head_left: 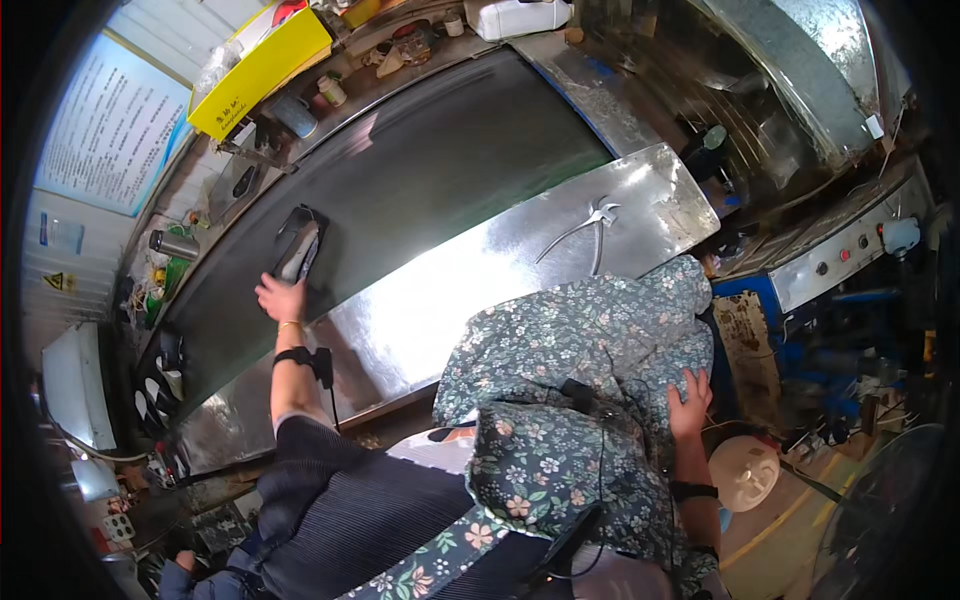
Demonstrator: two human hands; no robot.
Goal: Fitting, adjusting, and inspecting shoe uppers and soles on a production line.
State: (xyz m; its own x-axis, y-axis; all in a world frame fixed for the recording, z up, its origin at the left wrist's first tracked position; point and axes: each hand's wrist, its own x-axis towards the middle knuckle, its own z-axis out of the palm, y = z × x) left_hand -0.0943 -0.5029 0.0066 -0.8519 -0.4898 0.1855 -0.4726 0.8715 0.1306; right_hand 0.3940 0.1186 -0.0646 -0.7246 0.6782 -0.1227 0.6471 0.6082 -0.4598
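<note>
My left hand (280, 298) reaches out over a dark conveyor belt (430, 165) and grips the near end of a dark shoe piece (297, 245) lying on it. A black strap sits on that wrist. My right hand (690, 400) rests with its fingers apart on the right edge of a bunched floral cloth (590, 330). The cloth lies over my lap and over the near edge of a shiny metal plate (440, 300).
Metal pliers (590, 225) lie on the plate's far right part. A yellow box (262, 65), small jars and a white jug (520, 15) stand behind the belt. At the right are a grey panel with buttons (840, 255), a cream round object (745, 470) and a fan (880, 510).
</note>
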